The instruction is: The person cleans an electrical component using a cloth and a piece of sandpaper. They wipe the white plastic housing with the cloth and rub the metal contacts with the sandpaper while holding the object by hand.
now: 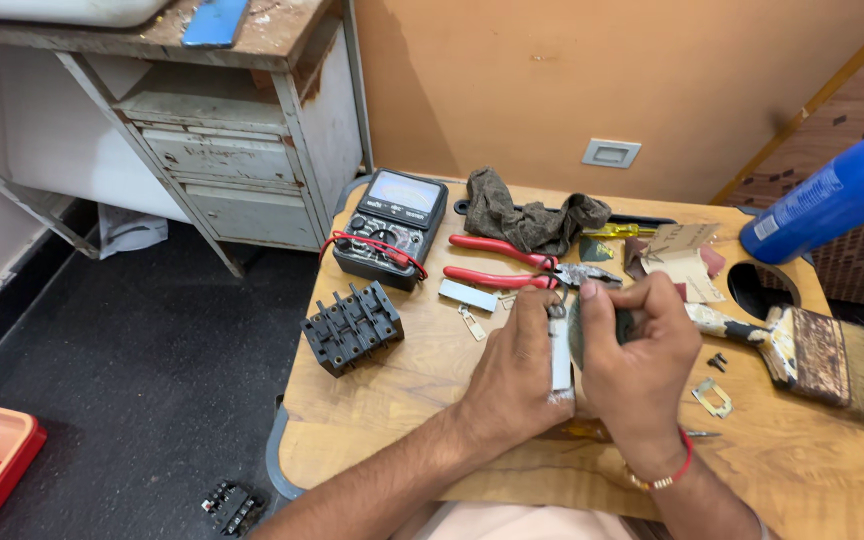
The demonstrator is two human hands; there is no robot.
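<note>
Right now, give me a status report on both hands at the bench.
Left hand steadies a flat metal strip. Right hand grips a small dark piece against it. Red-handled pliers lie just beyond, paintbrush to the right.

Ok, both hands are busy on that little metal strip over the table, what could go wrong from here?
1. The metal strip is pinched between the left hand and right hand; a slip could nick a finger.
2. Small loose parts, like the metal bracket and black screws, lie close by and could be knocked off the table.
3. The paintbrush beside the right hand might get bumped.
</note>
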